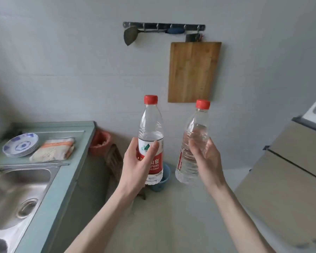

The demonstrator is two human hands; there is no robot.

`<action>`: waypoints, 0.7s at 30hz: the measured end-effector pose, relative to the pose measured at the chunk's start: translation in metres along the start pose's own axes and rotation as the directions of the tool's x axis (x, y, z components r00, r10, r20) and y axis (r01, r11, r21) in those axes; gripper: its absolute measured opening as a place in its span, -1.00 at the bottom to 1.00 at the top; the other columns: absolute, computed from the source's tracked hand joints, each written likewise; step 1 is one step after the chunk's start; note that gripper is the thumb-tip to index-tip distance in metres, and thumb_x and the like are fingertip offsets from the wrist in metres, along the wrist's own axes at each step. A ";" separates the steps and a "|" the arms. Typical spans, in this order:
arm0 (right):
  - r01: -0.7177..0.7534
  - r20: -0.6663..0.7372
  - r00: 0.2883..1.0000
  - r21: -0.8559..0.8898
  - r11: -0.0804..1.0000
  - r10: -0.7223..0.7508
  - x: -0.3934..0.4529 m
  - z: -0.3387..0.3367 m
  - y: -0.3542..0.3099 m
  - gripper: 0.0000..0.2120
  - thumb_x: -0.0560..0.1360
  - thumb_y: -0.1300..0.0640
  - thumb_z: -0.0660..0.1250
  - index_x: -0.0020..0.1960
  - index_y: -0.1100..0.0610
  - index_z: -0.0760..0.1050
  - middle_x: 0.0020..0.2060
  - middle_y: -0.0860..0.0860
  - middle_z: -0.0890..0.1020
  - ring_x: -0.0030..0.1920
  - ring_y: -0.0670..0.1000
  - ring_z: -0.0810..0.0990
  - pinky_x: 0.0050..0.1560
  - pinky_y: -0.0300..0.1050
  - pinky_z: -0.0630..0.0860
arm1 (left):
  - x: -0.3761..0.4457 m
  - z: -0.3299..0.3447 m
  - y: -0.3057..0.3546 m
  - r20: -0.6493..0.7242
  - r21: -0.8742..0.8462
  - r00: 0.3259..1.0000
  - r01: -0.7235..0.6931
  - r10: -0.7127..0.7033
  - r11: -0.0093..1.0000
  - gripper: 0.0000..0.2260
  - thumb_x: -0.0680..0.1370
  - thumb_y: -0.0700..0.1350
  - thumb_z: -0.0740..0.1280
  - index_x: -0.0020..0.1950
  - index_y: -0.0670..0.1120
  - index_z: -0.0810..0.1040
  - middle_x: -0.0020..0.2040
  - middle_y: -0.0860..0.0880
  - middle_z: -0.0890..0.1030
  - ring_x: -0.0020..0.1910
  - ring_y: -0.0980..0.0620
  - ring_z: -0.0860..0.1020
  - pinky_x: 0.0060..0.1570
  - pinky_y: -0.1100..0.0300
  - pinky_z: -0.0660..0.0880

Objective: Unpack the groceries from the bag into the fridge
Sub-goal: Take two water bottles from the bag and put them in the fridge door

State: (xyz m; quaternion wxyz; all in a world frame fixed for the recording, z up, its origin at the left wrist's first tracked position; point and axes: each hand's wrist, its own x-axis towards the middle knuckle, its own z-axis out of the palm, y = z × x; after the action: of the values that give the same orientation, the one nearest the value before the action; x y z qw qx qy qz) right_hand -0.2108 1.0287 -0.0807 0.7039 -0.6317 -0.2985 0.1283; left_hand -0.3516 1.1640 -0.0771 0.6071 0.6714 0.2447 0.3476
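My left hand [137,165] grips a clear water bottle [150,125] with a red cap and a red-and-white label, held upright in mid-air. My right hand [206,159] grips a second clear water bottle [193,128] with a red cap, tilted slightly to the right. Both bottles are held in front of me above the floor, side by side and apart. The beige fridge [288,172] stands at the right edge with its doors closed. No grocery bag is in view.
A teal counter [77,161] with a steel sink [16,194], stacked blue-patterned plates [20,145] and a folded cloth [53,148] is at the left. A red bin [100,143] and a blue bowl [166,174] sit on the floor. A wooden cutting board [192,72] hangs on the wall.
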 end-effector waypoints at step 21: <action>-0.033 -0.581 0.812 -0.129 0.991 -0.049 0.137 -0.192 0.014 -0.71 0.55 -0.03 0.44 0.20 0.08 0.60 0.01 -0.01 0.75 0.06 0.00 0.72 0.09 -0.10 0.59 | 0.203 0.271 -0.011 0.585 -0.172 0.807 0.017 0.088 0.985 -0.69 0.54 0.10 0.40 0.12 -0.10 0.57 -0.01 -0.08 0.70 -0.02 0.00 0.68 -0.08 0.28 0.61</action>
State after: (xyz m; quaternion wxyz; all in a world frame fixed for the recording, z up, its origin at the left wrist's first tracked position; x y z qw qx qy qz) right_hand 0.0117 0.9520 -0.0635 0.7184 -0.6846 -0.0792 -0.0944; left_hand -0.0140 1.1438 -0.0589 0.7010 0.6967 0.0014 0.1527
